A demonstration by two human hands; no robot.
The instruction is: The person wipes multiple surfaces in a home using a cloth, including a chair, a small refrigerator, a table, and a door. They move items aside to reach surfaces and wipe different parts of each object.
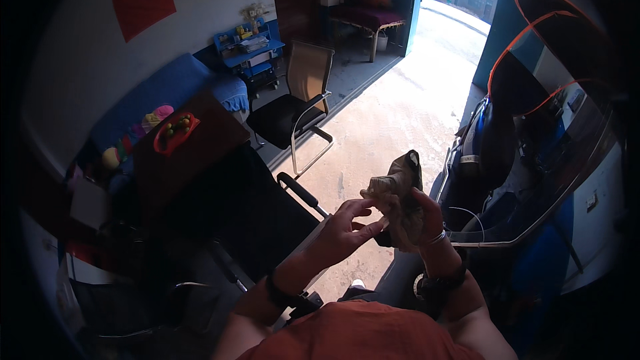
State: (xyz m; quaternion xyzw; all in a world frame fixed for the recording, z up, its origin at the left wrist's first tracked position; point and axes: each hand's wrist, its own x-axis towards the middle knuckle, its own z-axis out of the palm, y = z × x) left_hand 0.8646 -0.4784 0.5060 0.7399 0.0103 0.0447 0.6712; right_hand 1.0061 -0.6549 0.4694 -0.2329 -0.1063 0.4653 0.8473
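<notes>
A crumpled tan and dark fabric piece [396,195] is held up in front of my body, above the sunlit floor. Its exact kind is unclear from its folds. My right hand [431,216] grips its right side, thumb along the dark part, with a pale bangle at the wrist. On the left side, my left hand [347,230] reaches in with index finger and thumb at the bunched tan edge. Whether those fingertips pinch the cloth is hard to see. Dark bands circle both forearms.
Close on the right stands an electric scooter [470,160] with a clear windshield [565,200]. An armchair [295,190] is at my left, another chair [310,75] beyond it. A dark table [220,125] bears a red fruit basket [175,135]. Ahead, a doorway opens onto bright concrete [430,65].
</notes>
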